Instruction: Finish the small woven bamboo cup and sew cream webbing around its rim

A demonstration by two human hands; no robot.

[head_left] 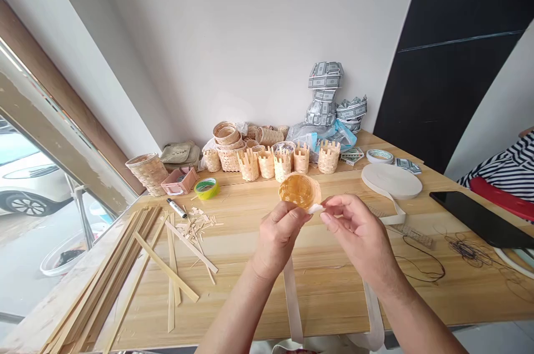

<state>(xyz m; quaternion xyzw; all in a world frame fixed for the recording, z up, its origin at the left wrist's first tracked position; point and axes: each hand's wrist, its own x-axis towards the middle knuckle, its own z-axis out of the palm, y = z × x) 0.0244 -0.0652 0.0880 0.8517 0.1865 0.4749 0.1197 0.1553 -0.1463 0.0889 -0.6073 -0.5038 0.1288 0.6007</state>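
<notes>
Over the wooden tabletop (237, 215), mid-frame, the small woven basket (300, 189) sits just beyond the left hand (278, 236) pinching its near edge, while the right hand (359, 231) meets its white cloth strip (316, 209), pinch unclear.

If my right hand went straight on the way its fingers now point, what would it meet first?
Most likely the pale strip at the lower edge of the small woven basket, which your left hand holds. Your right hand seems very near it, perhaps touching; depth is unclear.
</notes>
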